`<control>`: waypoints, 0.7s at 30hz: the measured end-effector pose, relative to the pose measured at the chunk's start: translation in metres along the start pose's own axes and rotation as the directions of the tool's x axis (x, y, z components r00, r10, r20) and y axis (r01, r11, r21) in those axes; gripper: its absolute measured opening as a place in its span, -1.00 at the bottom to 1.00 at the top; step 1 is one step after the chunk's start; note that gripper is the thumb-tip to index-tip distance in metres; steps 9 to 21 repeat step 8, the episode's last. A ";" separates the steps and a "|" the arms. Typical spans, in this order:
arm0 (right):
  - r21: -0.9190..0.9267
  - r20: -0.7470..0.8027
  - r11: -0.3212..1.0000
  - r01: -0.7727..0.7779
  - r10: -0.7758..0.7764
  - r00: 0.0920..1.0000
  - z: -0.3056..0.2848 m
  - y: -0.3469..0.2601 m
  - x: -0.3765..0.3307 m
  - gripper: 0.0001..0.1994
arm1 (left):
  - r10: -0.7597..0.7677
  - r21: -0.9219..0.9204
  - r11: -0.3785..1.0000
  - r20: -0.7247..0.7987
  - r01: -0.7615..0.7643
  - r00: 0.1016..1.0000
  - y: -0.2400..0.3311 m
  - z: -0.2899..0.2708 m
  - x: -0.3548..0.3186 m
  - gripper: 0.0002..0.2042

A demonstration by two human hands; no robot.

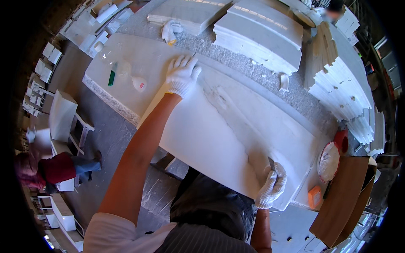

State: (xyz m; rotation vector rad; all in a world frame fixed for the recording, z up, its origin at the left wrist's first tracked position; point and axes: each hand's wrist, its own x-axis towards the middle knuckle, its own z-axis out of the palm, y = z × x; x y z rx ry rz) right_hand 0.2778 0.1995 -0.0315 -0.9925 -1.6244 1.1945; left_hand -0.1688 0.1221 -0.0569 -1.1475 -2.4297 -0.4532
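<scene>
A pale stone slab (pixel 219 126) with grey veins lies flat in front of me, its near edge close to my waist. My left hand (pixel 182 76), in a white knit glove, rests open on the slab's far left edge with its fingers spread. Near the slab's right end, my gloved right hand (pixel 273 186) is closed around a small thin metal blade (pixel 271 162). The blade's tip points away from me over the slab's surface. Its handle is hidden in my fingers, so I cannot tell the exact kind of knife or scraper.
On the table (pixel 126 55) to the left are a clear bottle (pixel 101 48), a green strip (pixel 112 76) and a white squeeze bottle (pixel 139 83). Stacked slabs (pixel 257 33) stand beyond. A bowl of powder (pixel 329 162), an orange box (pixel 314 197) and a cardboard box (pixel 344 198) sit right. Another person (pixel 59 170) works left.
</scene>
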 end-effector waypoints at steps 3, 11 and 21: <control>0.013 -0.009 1.000 -0.024 0.024 1.000 0.000 0.000 -0.001 -0.81 | 0.009 0.003 1.000 0.110 -0.009 0.994 0.030 -0.020 0.004 -0.58; -0.050 0.021 0.999 0.000 0.001 1.000 -0.003 0.001 -0.002 -0.74 | 0.193 -0.071 0.980 0.149 -0.184 0.970 0.073 -0.049 -0.045 -0.48; -0.050 0.021 0.999 0.000 0.001 1.000 -0.003 0.001 -0.002 -0.74 | 0.193 -0.071 0.980 0.149 -0.184 0.970 0.073 -0.049 -0.045 -0.48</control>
